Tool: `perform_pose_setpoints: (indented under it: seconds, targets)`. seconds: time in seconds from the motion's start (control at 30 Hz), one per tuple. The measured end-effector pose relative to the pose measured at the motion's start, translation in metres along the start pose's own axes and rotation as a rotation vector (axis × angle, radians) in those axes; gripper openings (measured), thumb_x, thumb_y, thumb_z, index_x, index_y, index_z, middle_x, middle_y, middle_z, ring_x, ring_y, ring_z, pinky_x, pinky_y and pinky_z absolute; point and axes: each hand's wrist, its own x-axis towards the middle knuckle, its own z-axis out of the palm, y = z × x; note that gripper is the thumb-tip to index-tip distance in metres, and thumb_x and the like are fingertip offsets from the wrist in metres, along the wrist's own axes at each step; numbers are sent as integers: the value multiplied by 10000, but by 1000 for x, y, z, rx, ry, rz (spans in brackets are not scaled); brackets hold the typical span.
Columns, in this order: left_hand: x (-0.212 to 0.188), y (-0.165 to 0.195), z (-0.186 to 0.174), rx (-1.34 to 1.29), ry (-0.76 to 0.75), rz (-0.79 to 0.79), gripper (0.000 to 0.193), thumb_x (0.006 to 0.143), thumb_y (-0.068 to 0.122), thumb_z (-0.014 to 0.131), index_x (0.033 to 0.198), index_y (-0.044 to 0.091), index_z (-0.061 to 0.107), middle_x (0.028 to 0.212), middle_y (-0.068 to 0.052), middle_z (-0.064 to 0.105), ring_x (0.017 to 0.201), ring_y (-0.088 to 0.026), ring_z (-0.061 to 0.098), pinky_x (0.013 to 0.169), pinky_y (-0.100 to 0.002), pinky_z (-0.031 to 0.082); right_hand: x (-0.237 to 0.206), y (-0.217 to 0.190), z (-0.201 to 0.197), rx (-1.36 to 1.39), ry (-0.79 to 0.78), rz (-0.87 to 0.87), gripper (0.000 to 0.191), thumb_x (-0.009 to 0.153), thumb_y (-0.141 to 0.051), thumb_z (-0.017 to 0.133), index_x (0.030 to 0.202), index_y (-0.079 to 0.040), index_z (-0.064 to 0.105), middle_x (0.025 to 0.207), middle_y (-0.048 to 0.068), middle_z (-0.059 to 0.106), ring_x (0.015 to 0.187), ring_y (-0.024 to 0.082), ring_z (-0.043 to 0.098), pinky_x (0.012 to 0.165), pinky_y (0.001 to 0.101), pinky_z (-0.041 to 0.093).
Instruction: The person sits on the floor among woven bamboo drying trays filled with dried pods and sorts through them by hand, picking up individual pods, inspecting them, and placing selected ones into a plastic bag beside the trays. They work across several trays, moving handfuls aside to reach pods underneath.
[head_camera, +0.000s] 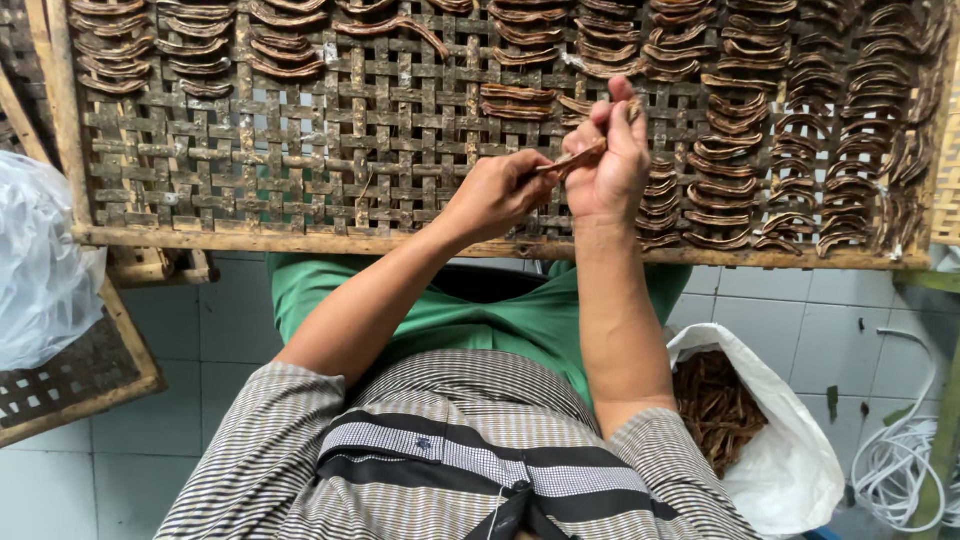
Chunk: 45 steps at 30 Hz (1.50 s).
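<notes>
1. The right hand (607, 160) is raised above the woven bamboo tray (330, 150), fingers curled shut around a curved brown pod strip (585, 152); the thumb and forefinger stand up at the top and pinch its upper end.
2. The left hand (497, 192) sits just beside it, on the left and slightly lower, its fingertips closed on the strip's lower end.
3. The strip runs slantwise between the two hands, low on the left side, rising toward the right hand's palm. Its long axis points from the left fingertips up and to the right; most of its length is hidden behind the right fingers.
4. The right hand carries most of the strip; the left touches only the tip.
5. Below the hands lies a bare patch of lattice, between the rows of dried curved strips (720, 180) on the right and those along the top edge.
6. A white bag of brown strips (715, 405) stands on the tiled floor (220, 330) by the right elbow.
</notes>
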Motion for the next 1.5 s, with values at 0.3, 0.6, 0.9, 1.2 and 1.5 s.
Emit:
perform_pose_setpoints:
  seconds: [0.3,0.6,0.9,1.2,1.5]
  targets:
    - [5,-6,2,225,-34,-89,235,1002,269,659,928,58,730,628,-54,655,534,-116,603,538,-319,461,12,-13,4,-374,203,-366,248,1118,-138,449,1331,-78,559,959,41,623,638,71,476,506,247,425]
    - [-14,-50,3,-828,228,-114,221,1080,203,659,982,13,717,756,-18,651,616,-73,547,548,-239,431,-22,-71,9,-790,-197,-137,296,1091,-153,667,1367,-85,581,1026,25,688,666,36,514,507,176,393]
    - [-29,-19,-15,175,482,37,174,1012,161,638,1118,73,744,907,-16,737,634,-76,608,527,-242,485,-49,-21,5,-1632,-433,-311,166,1004,-60,711,1167,-57,679,1005,65,659,865,115,619,754,265,541]
    - [-22,-16,-20,47,409,70,157,1085,178,599,1132,31,571,827,-78,677,692,-134,619,633,-299,514,-38,-36,15,-1427,-230,-96,110,1063,-144,651,1098,-40,644,888,12,686,754,67,598,670,249,507]
    - [15,-44,-22,557,466,198,117,1043,162,599,1107,90,531,832,-108,706,750,-266,669,701,-466,473,29,-33,-23,-2060,-351,-658,205,976,-21,658,1137,-117,742,1003,67,707,904,217,642,772,328,527]
